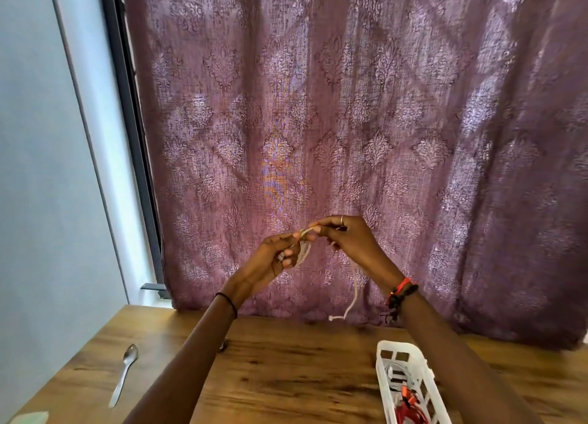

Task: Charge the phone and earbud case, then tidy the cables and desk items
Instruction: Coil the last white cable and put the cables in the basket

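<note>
L hand (280, 258) and R hand (350, 242) are raised mid-frame in front of the curtain (381, 105), fingertips nearly meeting. Both pinch the white cable (304, 252). L fingers curl round a small bundle of loops, and R thumb and fingers nip the strand just right of it. The short stretch btwn the hands runs roughly left-right, rising a bit toward the R hand. The loops hang below the L fingers. The free tail drops near-vertical under the R hand, curves left at the bottom, and its plug (333, 318) points left, in the air just above the table's far edge.

The wooden table (286, 376) fills the bottom of the frame, w/ its far edge against the curtain and its left edge by the pale wall (38, 137). There is bare wood btwn the two forearms. A spoon (124, 372) lies lower left, bowl toward the far side, well apart from the hands. A small dark item (222, 345) is partly hidden behind the L forearm; can't tell what it is.

The white slotted basket (381, 376) sits lower right, long axis running near-to-far, partly covered by the R forearm. Inside it are some white cable at the far end and red items (409, 407) toward the near end.
</note>
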The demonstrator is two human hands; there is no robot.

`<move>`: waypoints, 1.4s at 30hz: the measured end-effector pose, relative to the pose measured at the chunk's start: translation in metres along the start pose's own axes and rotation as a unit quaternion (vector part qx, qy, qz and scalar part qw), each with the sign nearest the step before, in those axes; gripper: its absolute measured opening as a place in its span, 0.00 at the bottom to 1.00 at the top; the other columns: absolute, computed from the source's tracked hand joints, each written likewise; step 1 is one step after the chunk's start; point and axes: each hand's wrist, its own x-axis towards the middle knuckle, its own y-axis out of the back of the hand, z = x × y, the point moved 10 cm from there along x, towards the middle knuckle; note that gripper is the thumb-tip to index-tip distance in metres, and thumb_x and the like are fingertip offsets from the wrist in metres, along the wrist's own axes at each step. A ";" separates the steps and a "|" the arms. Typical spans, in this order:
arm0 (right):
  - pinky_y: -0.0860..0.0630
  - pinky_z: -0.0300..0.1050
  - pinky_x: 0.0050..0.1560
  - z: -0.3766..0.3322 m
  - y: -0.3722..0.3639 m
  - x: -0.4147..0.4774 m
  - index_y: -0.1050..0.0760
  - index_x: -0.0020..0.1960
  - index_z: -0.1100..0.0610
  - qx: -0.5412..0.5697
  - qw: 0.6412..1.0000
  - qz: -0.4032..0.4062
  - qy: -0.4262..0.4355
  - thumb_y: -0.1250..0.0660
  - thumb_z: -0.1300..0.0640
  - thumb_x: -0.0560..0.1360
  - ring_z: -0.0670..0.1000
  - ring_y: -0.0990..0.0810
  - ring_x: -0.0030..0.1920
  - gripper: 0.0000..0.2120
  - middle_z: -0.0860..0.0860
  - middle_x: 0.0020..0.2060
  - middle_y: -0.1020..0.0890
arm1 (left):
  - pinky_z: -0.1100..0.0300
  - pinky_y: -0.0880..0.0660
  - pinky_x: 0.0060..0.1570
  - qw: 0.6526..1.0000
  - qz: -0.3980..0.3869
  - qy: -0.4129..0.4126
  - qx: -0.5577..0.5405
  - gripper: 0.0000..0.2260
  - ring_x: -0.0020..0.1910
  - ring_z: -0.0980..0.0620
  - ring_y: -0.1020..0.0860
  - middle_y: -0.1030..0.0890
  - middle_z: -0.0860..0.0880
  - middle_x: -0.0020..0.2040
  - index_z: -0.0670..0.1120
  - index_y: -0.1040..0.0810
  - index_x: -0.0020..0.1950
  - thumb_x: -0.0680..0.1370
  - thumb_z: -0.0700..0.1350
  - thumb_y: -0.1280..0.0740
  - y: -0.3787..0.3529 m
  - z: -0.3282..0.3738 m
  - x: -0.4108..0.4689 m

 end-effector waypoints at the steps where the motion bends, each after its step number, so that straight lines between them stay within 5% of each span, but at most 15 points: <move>1: 0.29 0.32 0.31 0.003 -0.001 -0.001 0.18 0.51 0.60 0.025 1.000 0.006 -0.006 0.31 0.60 0.74 0.45 0.26 0.31 0.08 0.51 0.35 0.19 | 0.68 0.38 0.26 0.999 0.008 0.000 -0.038 0.14 0.24 0.59 0.38 0.37 0.54 0.26 0.36 0.22 0.54 0.79 0.43 0.41 0.001 0.001 0.000; 13: 0.31 0.37 0.21 0.032 -0.030 -0.011 0.24 0.61 0.55 0.130 0.988 0.073 -0.049 0.38 0.61 0.78 0.43 0.29 0.20 0.13 0.50 0.30 0.22 | 0.70 0.35 0.22 0.925 0.077 0.011 -0.372 0.15 0.20 0.59 0.35 0.34 0.55 0.24 0.32 0.28 0.60 0.82 0.41 0.47 0.004 -0.018 0.007; 20: 0.34 0.36 0.20 0.042 -0.041 -0.021 0.24 0.62 0.53 0.094 0.991 0.076 -0.048 0.41 0.61 0.80 0.43 0.31 0.18 0.13 0.49 0.29 0.23 | 0.70 0.38 0.19 0.912 0.097 0.005 -0.398 0.14 0.18 0.58 0.36 0.25 0.52 0.30 0.34 0.30 0.61 0.79 0.38 0.48 0.011 -0.027 0.010; 25: 0.31 0.39 0.28 0.046 -0.055 -0.034 0.20 0.53 0.61 -0.044 0.998 0.042 -0.025 0.42 0.63 0.79 0.42 0.30 0.19 0.12 0.49 0.27 0.24 | 0.69 0.31 0.23 0.916 0.156 -0.025 -0.368 0.14 0.22 0.59 0.31 0.26 0.52 0.28 0.35 0.28 0.60 0.81 0.41 0.44 0.032 -0.027 0.017; 28: 0.28 0.41 0.31 0.045 -0.069 -0.045 0.20 0.53 0.56 -0.136 0.991 -0.002 -0.011 0.42 0.59 0.79 0.42 0.26 0.24 0.12 0.51 0.29 0.21 | 0.69 0.26 0.26 0.917 0.190 -0.036 -0.347 0.12 0.24 0.60 0.25 0.18 0.51 0.33 0.37 0.27 0.61 0.80 0.41 0.41 0.042 -0.024 0.019; 31: 0.26 0.47 0.34 0.044 -0.076 -0.052 0.21 0.55 0.57 -0.197 0.980 -0.033 -0.015 0.41 0.56 0.79 0.51 0.22 0.30 0.12 0.57 0.36 0.18 | 0.68 0.23 0.31 0.937 0.210 -0.051 -0.273 0.10 0.28 0.58 0.22 0.16 0.50 0.39 0.39 0.26 0.59 0.80 0.40 0.41 0.046 -0.020 0.019; 35: 0.36 0.42 0.30 0.037 -0.079 -0.056 0.21 0.51 0.57 -0.256 0.965 -0.057 -0.007 0.40 0.56 0.78 0.49 0.29 0.31 0.10 0.53 0.34 0.25 | 0.60 0.20 0.42 0.966 0.242 -0.089 -0.003 0.09 0.35 0.54 0.20 0.15 0.47 0.46 0.43 0.21 0.55 0.79 0.43 0.37 0.048 -0.009 0.013; 37: 0.31 0.45 0.35 0.036 -0.074 -0.054 0.23 0.44 0.57 -0.274 0.960 -0.055 -0.006 0.40 0.54 0.78 0.54 0.24 0.36 0.10 0.53 0.34 0.22 | 0.60 0.21 0.38 0.961 0.243 -0.104 0.083 0.08 0.32 0.55 0.21 0.15 0.49 0.40 0.42 0.21 0.54 0.79 0.41 0.38 0.042 -0.005 0.010; 42: 0.30 0.42 0.37 0.032 -0.059 -0.048 0.19 0.53 0.52 -0.292 0.955 -0.060 0.003 0.37 0.49 0.77 0.55 0.20 0.42 0.11 0.54 0.43 0.17 | 0.57 0.22 0.36 0.920 0.220 -0.113 0.305 0.08 0.27 0.58 0.22 0.17 0.47 0.39 0.42 0.22 0.48 0.81 0.40 0.41 0.039 -0.003 0.011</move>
